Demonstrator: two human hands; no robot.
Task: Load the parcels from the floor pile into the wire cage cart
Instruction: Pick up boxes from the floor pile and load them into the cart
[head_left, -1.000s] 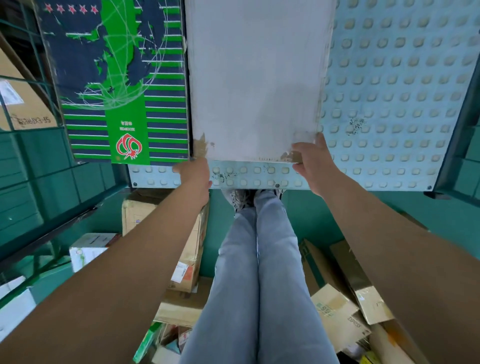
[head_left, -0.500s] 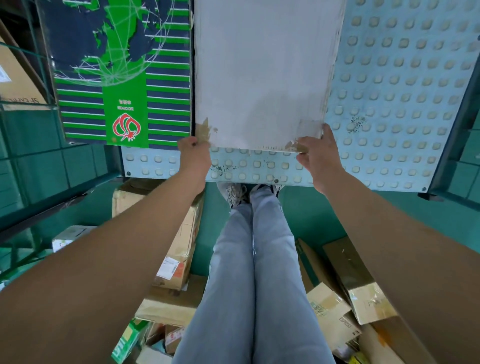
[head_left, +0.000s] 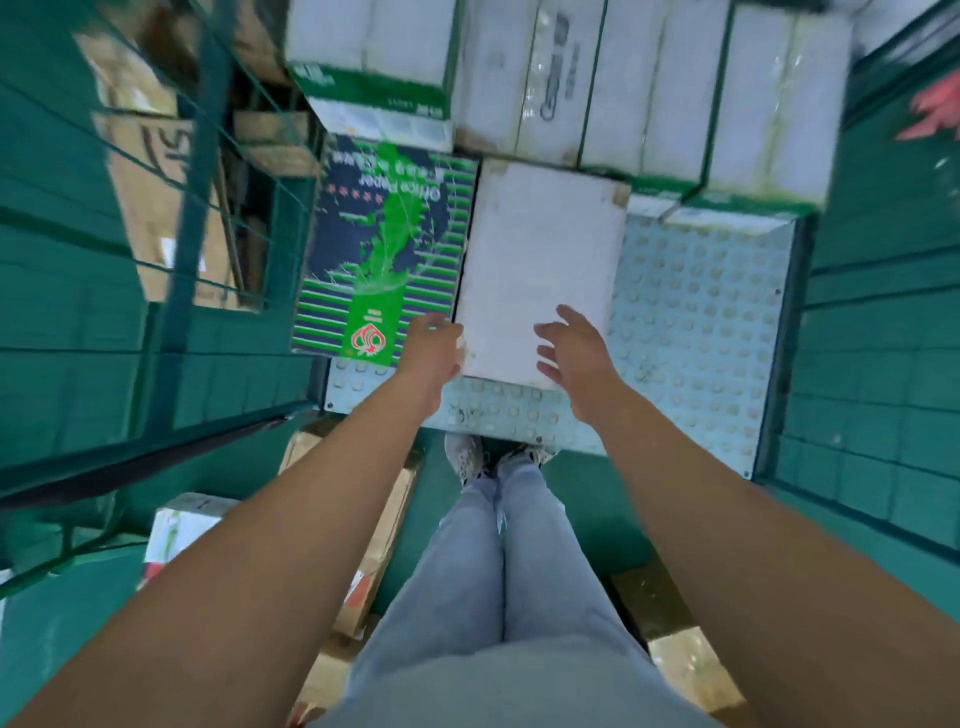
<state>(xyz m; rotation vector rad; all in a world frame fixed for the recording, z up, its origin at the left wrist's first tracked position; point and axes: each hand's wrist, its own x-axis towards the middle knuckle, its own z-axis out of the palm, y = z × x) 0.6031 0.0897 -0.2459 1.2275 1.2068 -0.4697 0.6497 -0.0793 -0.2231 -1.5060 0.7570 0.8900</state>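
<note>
Fingers (head_left: 558, 325) of both hands are spreading loose, releasing the flat white cardboard parcel (head_left: 540, 270) they were gripping half a second ago. It is lying on the studded pale-blue cart floor (head_left: 696, 322) beside the green-and-navy office-paper box (head_left: 384, 249), so another floor parcel probably comes next.

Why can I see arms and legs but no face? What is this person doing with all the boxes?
The camera sits on the person's head and looks down, so you see only their own arms, jeans and shoes. They are loading parcels into a wire cage cart, whose floor is pale blue with bumps. The white box lies flat on that floor, beside the green office paper box. The left hand and right hand are open near its front edge, gripping nothing. More white cartons are stacked behind, and brown parcels wait on the floor.
</note>
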